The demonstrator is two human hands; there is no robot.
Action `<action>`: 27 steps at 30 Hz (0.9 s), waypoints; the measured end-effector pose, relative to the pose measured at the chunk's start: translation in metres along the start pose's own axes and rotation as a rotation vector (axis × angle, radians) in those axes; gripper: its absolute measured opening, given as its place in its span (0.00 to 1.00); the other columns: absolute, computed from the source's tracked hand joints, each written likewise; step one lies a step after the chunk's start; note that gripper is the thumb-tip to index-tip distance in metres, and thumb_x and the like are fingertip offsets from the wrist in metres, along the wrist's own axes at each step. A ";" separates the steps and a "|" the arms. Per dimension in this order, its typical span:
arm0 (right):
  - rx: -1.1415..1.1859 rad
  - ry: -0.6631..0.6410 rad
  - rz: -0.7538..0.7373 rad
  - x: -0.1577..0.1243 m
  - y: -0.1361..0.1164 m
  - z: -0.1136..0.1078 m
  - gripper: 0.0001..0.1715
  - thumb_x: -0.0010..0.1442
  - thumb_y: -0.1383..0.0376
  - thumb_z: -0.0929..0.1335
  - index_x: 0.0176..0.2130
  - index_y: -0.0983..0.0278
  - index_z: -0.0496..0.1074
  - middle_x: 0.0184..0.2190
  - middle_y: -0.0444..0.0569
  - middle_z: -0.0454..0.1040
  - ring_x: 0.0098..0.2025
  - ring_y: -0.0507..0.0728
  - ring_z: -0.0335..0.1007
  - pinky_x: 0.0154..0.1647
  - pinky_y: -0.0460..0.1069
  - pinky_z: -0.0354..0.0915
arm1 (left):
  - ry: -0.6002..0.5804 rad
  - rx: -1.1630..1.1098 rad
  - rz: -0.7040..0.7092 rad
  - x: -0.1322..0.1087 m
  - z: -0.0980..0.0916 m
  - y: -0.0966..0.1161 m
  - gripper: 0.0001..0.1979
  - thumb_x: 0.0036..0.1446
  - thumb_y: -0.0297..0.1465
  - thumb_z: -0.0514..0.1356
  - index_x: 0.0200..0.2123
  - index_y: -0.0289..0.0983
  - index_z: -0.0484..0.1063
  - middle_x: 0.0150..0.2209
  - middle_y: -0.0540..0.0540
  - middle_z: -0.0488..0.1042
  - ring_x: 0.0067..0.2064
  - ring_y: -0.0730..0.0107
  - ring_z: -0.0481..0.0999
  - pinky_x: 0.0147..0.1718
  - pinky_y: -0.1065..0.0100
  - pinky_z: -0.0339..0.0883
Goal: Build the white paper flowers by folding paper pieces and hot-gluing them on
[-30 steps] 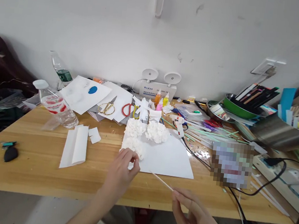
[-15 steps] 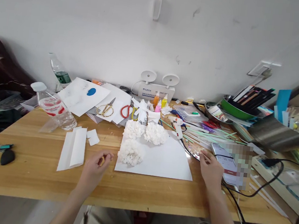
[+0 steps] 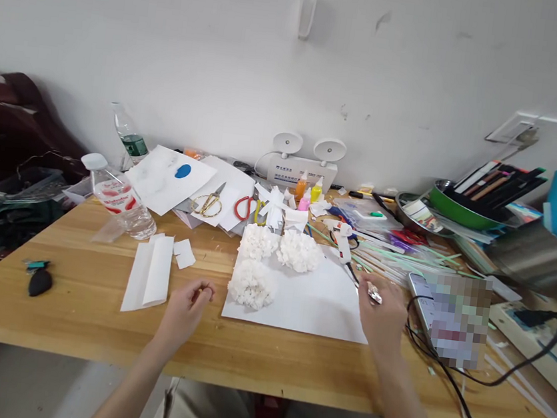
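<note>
2 hands are resting on the table (image 3: pixel 72 293) | left hand (image 3: pixel 185 307) is curling beside the white sheet (image 3: pixel 313 300), contents impossible to tell | right hand (image 3: pixel 383 315) is pinching a small shiny object (image 3: pixel 375 294) at the sheet's right edge | 3 paper flowers (image 3: pixel 251 284) are lying beyond.

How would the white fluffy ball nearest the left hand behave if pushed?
The fluffy ball looks like crumpled tissue, so it is probably very light and easily squashed. Pushed, it might roll a little on the white sheet, though its ruffles should slow it.
</note>
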State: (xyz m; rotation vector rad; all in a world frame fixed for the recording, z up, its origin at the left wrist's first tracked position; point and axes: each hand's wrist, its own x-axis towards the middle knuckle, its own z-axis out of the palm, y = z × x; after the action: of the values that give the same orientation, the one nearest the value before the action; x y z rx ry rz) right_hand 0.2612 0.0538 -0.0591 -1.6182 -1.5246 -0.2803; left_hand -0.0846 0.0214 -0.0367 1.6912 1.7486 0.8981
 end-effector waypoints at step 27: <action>-0.249 -0.665 -0.161 0.128 -0.098 0.170 0.12 0.50 0.70 0.65 0.37 0.69 0.72 0.41 0.61 0.71 0.50 0.64 0.59 0.47 0.55 0.52 | 0.081 0.108 0.368 0.007 0.026 -0.019 0.04 0.53 0.25 0.50 0.31 0.37 0.63 0.31 0.47 0.69 0.35 0.68 0.68 0.36 0.66 0.63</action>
State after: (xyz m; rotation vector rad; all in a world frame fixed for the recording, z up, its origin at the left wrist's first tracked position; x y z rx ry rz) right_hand 0.1367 0.2500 -0.0311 -1.8964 -2.1959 -0.0076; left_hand -0.0769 0.0308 -0.0669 2.1197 1.5865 1.0567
